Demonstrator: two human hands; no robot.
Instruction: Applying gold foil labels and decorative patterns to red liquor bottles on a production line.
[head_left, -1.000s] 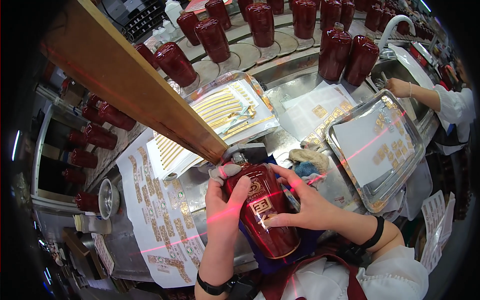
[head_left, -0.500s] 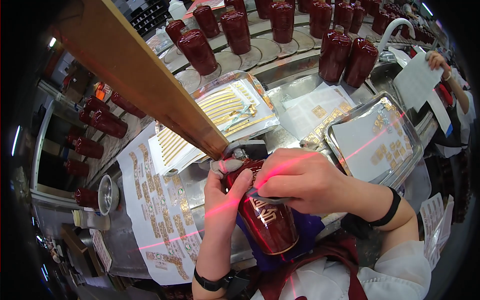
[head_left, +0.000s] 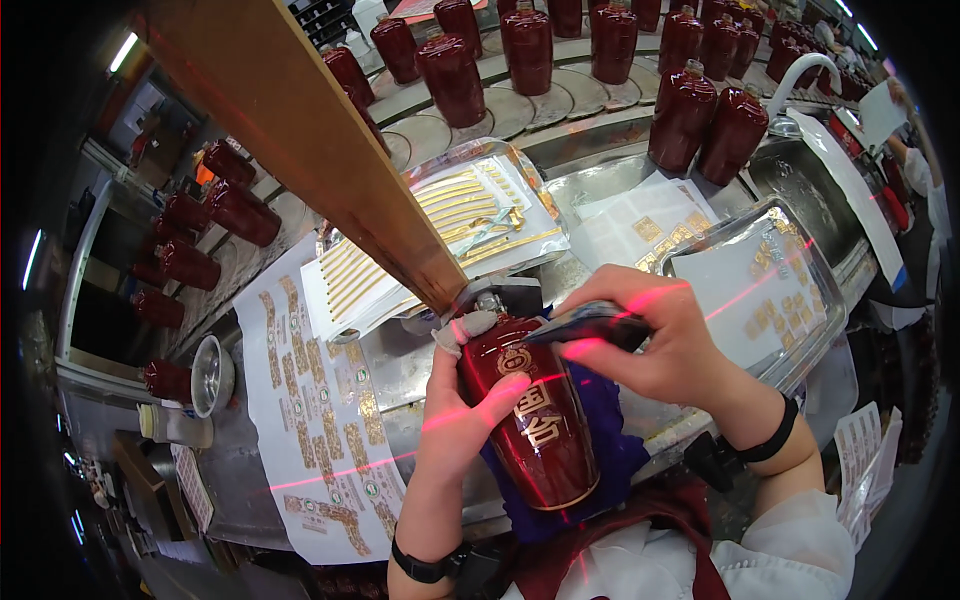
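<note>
Head view shows the left hand clasping a glossy dark-red bottle around its upper part, thumb pressed on the front, with the bottle slanting over a purple cloth near the lower end of a wooden beam. Beside the bottle's shoulder, the right hand pinches a dark flat piece between thumb and fingers; whether that touches the bottle, I cannot tell. Near a white tap, 2 other red bottles stand together.

A wooden beam slants downward, a metal bowl sits left, a white faucet arches right.
</note>
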